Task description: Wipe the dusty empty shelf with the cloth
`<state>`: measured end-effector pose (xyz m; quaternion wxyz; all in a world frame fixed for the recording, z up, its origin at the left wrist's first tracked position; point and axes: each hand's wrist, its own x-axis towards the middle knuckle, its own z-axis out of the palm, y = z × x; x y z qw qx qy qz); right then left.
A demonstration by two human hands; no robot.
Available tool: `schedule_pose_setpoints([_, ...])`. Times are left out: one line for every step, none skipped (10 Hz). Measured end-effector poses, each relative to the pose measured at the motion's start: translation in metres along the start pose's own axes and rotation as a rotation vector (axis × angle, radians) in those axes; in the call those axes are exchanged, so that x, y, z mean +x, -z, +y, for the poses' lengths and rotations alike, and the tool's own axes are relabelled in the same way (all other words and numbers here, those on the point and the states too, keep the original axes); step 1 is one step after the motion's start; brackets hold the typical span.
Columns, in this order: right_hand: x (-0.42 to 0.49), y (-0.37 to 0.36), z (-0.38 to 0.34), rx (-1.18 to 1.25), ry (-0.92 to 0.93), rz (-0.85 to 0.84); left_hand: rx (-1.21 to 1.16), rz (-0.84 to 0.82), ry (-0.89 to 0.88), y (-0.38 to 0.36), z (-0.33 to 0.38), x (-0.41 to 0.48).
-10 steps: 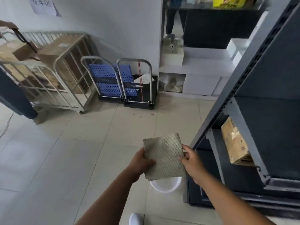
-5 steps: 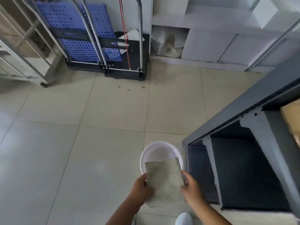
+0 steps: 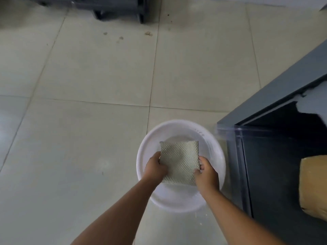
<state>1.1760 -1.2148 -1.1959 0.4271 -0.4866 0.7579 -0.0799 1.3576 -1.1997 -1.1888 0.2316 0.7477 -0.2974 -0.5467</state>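
Note:
A pale grey-green textured cloth (image 3: pixel 179 161) is stretched flat between both hands, directly over a white round basin (image 3: pixel 150 138) that stands on the floor. My left hand (image 3: pixel 154 167) pinches the cloth's left edge and my right hand (image 3: pixel 206 174) pinches its right edge. The dark grey metal shelf unit (image 3: pixel 276 96) stands at the right, its lower compartment dark inside. Whether the cloth touches the basin's inside I cannot tell.
A brown cardboard box (image 3: pixel 313 186) sits inside the shelf at the far right. Pale floor tiles (image 3: pixel 88 85) fill the left and middle. Dark trolley bases (image 3: pixel 116 7) show at the top edge, with small debris specks on the tiles nearby.
The view has tilted down from the room to the floor. Both hands, still holding the cloth, have come down over the white basin, which now fills the lower middle.

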Motion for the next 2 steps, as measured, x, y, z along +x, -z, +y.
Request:
schedule_pose_setpoints([0.0191, -0.0118, 0.019, -0.024, -0.001, -0.077, 0.0, -0.069, 0.021, -0.0126, -0.0245, 0.0223])
schedule_pose_setpoints([0.0172, -0.0132, 0.0194, -0.109, 0.016, -0.128, -0.047, -0.057, 0.083, -0.0109, -0.0341, 0.021])
